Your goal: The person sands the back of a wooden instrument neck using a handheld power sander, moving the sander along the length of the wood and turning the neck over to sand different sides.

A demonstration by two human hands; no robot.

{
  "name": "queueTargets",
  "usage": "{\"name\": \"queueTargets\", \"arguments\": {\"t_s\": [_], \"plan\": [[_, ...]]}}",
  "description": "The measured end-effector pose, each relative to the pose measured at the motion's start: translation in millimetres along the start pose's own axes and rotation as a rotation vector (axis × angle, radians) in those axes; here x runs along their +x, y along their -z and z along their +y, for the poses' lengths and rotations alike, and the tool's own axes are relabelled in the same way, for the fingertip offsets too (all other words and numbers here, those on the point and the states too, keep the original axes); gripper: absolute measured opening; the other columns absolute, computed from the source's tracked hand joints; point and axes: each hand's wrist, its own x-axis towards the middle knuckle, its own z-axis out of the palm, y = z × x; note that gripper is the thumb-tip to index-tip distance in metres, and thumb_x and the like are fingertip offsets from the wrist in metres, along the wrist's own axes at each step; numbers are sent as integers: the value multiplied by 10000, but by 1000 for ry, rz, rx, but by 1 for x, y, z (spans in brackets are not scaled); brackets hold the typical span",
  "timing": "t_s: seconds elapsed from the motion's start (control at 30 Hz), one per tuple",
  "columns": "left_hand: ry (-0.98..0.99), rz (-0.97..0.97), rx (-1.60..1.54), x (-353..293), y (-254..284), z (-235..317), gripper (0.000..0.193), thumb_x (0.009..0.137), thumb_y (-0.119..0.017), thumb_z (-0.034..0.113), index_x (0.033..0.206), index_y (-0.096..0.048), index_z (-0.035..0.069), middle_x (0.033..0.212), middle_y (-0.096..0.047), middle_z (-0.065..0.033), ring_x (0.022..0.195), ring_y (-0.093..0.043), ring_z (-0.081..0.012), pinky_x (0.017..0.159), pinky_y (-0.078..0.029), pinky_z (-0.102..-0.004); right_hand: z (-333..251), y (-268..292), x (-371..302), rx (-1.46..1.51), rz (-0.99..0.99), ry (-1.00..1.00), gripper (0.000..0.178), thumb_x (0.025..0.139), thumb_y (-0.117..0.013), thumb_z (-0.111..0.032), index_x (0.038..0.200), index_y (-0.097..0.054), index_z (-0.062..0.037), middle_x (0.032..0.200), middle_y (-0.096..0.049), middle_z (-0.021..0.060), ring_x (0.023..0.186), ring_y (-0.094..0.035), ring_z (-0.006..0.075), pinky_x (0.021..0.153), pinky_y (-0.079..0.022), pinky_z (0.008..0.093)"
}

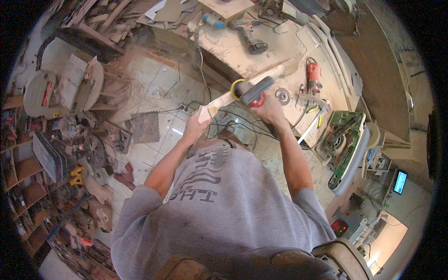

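Note:
My left hand (198, 125) is closed around the near end of a long, narrow wooden piece (224, 100). The piece slants up and to the right, its far part reaching over the workbench. My right hand (270, 111) grips a black-and-red power sander (255, 91) with a round, yellow-edged disc. That disc is at the side of the wood, about midway along; whether the two touch I cannot tell. The fingers of my right hand are partly hidden behind the tool.
On the dusty workbench (224, 55) lie a cordless drill (252, 39), a red power tool (314, 77) and a metal disc (282, 96). A green machine (343, 135) stands at right. Cables (242, 122) trail across the tiled floor (175, 86). Cluttered shelves (28, 196) line the left.

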Motion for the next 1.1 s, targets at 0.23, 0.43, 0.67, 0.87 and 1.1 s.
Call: {"name": "queueTargets", "arguments": {"t_s": [0.23,0.43,0.67,0.87,1.1], "plan": [[49,32,-30,-7,-2,1,435,911,-783,170,1300,-642,36,893,-714,-91,636,-646,-160,566,-523,-331,-27,-6,-11,-31,-48,3,635,702,-834,-442,1150,-690,-16,1042,-757,261,1006,-735,429,912,-581,512],[-3,50,-29,-9,-7,0,396,921,-771,144,1282,-655,33,859,-708,-57,559,-600,-121,505,-487,-303,50,33,35,-17,7,-105,567,689,-810,-398,1097,-719,-15,926,-760,231,912,-757,364,858,-577,462],[-15,14,-79,-5,-9,7,355,926,-763,145,1241,-672,9,796,-683,-33,546,-591,-109,485,-474,-295,115,62,85,-11,173,-236,558,686,-794,-391,1093,-712,-18,918,-762,219,908,-758,362,846,-575,456],[0,45,-105,-7,-5,2,331,926,-771,157,1211,-675,18,798,-686,-39,532,-589,-106,482,-478,-290,39,43,38,84,51,3,573,702,-788,-374,1120,-707,10,985,-755,275,978,-738,429,877,-568,493],[3,7,-68,-2,-8,7,366,926,-784,178,1229,-657,17,783,-690,-49,518,-591,-107,471,-480,-292,-2,0,2,-55,-61,116,602,701,-832,-487,1079,-737,-29,1012,-760,263,999,-734,437,890,-582,510]]}}
